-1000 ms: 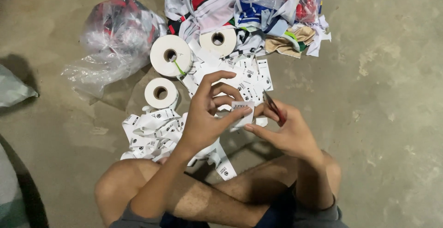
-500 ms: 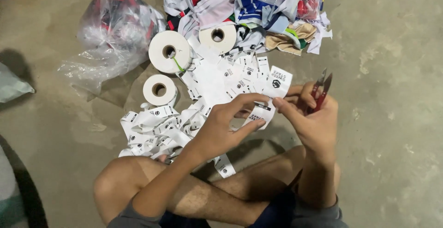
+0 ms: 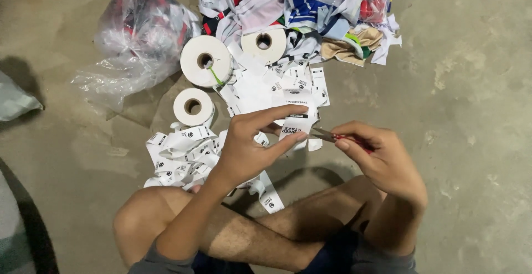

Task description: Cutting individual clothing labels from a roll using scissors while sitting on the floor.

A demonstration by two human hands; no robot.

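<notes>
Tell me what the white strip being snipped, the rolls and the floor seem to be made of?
The label strip in the left hand looks like thin woven or satin tape: limp, folding softly. The rolls seem the same tape, wound on tube cores. The scissors in the right hand show metal blades and red handles. The floor looks like bare, mottled concrete.

White label strips [image 3: 183,152] with black print lay heaped on the grey, pale-blotched concrete floor [image 3: 476,113]. Three tape rolls [image 3: 206,60] were plain white. The snips [image 3: 338,137] showed red handles and grey metal blades. The clear plastic bag [image 3: 138,35] let red and dark patches through. The cloth pile [image 3: 310,8] mixed red-and-white stripes, blue, tan and a touch of green.
</notes>
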